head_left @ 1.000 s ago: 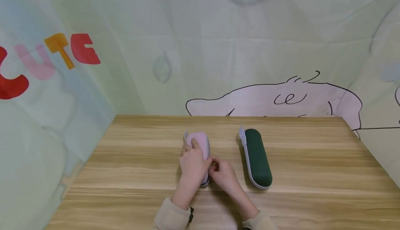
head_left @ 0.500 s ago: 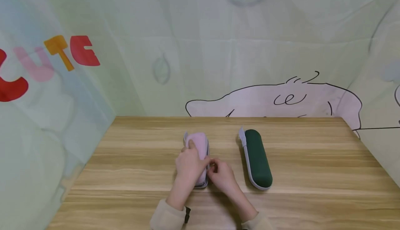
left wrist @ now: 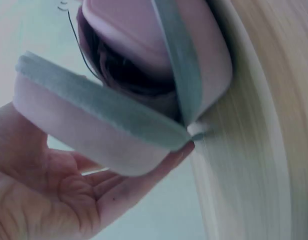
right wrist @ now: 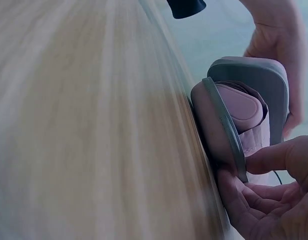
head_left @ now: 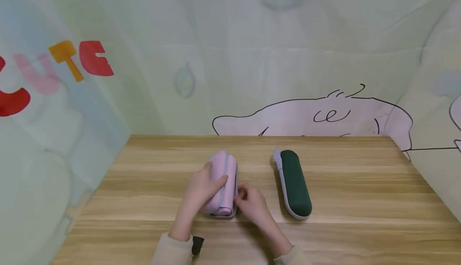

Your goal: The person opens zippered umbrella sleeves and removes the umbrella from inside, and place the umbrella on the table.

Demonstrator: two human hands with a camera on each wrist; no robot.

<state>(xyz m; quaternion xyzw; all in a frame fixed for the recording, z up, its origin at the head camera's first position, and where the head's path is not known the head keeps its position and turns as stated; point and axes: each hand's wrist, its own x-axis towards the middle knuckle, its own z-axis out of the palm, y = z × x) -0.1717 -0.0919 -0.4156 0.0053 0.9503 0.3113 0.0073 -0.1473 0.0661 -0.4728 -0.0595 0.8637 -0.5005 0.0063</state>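
Note:
A pink zip case (right wrist: 209,110) lies on the table with its lid (left wrist: 89,120) raised, tipped to the left. My left hand (head_left: 201,185) grips that lid, thumb across its grey edge and fingers behind it. Inside is a pink, rounded bundle (right wrist: 239,107) wrapped in folded fabric, resembling a compact umbrella; its far end is hidden in the head view. At the near right side, my right hand (head_left: 253,204) pinches the rim of the lower half between thumb and fingers, low by the tabletop.
To the right of my right hand lies a closed dark green case (head_left: 296,183) with a pale zip edge and a light strap (head_left: 277,159). Behind the wooden table (head_left: 360,185) hangs a printed cloth (head_left: 162,57).
The pink case has opened: my left hand has moved left, swinging its lid up and over, so the bundle inside now shows. My right hand has stayed at the case's side.

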